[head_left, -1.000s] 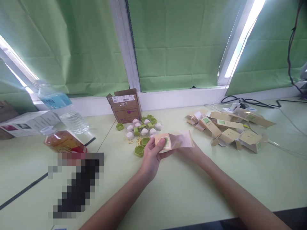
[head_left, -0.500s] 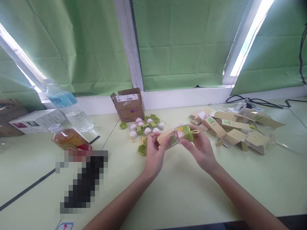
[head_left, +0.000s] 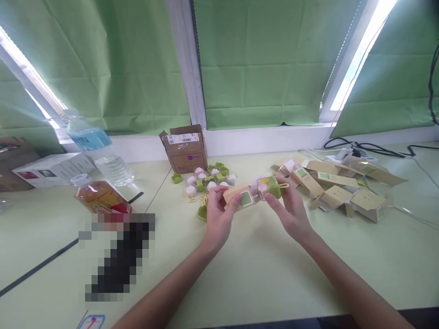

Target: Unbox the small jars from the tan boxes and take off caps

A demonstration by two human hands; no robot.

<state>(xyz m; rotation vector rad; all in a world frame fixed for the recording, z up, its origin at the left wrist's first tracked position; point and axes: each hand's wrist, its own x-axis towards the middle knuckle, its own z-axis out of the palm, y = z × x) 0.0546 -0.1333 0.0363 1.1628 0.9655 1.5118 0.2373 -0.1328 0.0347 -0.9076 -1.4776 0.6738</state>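
Note:
My left hand [head_left: 219, 214] grips a small tan carton [head_left: 240, 197] with a green square on its side. Fingers of my right hand [head_left: 290, 212] close round a small clear container with a green cap [head_left: 273, 187] and a pale loop at its end. The clear end faces the carton's right end, close to it; whether they touch is hard to tell. Behind my left hand stand several clear cups with pale contents [head_left: 191, 190], among green caps [head_left: 177, 178]. Pale yellow loops [head_left: 203, 199] lie beside my left hand.
Opened tan cartons [head_left: 334, 196] are heaped at the right, near black cables [head_left: 377, 147]. A brown box [head_left: 187, 153] stands against the wall. At the left are a water bottle [head_left: 103, 155], a drink bottle [head_left: 103, 197], a white box [head_left: 55, 170] and a pixelated dark object [head_left: 120, 260].
My right hand has drawn the green-capped container slightly right, away from the carton. More of the carton's right end now shows. The camera view has shifted a little.

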